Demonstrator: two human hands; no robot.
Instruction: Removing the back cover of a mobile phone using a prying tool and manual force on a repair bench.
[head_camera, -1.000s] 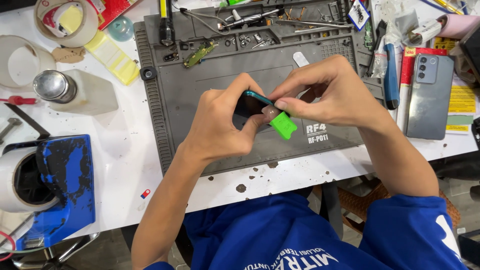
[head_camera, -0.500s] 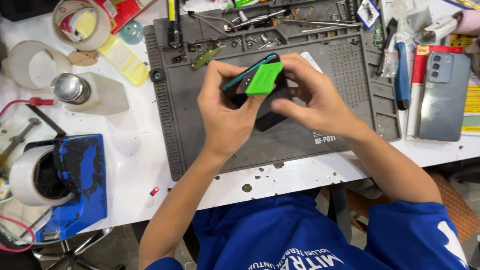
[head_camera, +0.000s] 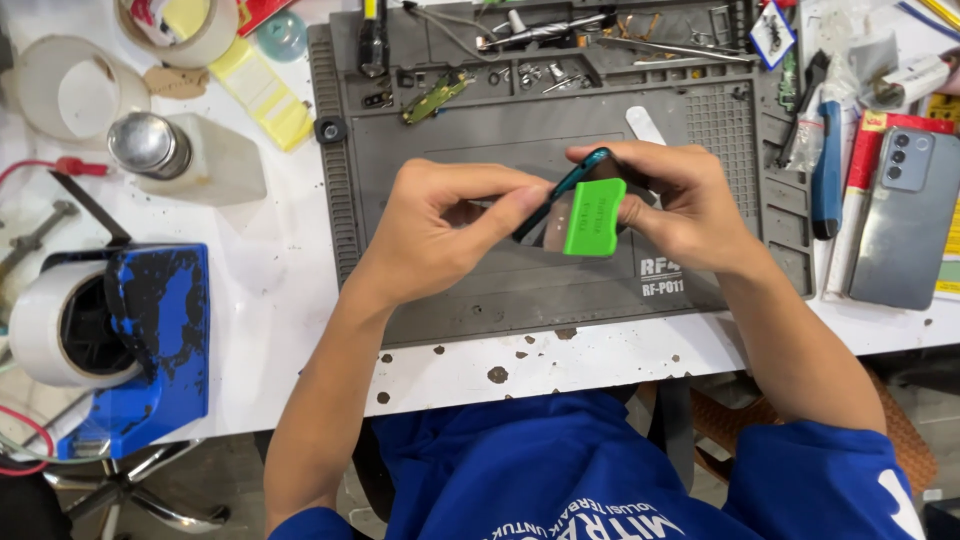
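Note:
Both my hands hold a teal-edged phone (head_camera: 560, 195) on its edge above the grey work mat (head_camera: 480, 290). My left hand (head_camera: 440, 225) pinches its near side with thumb and forefinger. My right hand (head_camera: 665, 205) grips its far end and presses a flat green plastic card (head_camera: 593, 217) against the phone's side. Most of the phone's face is hidden by my fingers.
A blue tape dispenser (head_camera: 120, 340) with a white roll stands at the left. A metal-capped bottle (head_camera: 185, 155) and yellow labels (head_camera: 262, 90) lie at the upper left. Tweezers and small parts fill the mat's top tray (head_camera: 560, 40). A grey phone (head_camera: 905, 215) and blue-handled tool (head_camera: 828, 165) lie at the right.
The phone and green card have shifted within my hands; the card now hangs at the phone's right end. My view has moved, with the mat sitting lower in frame.

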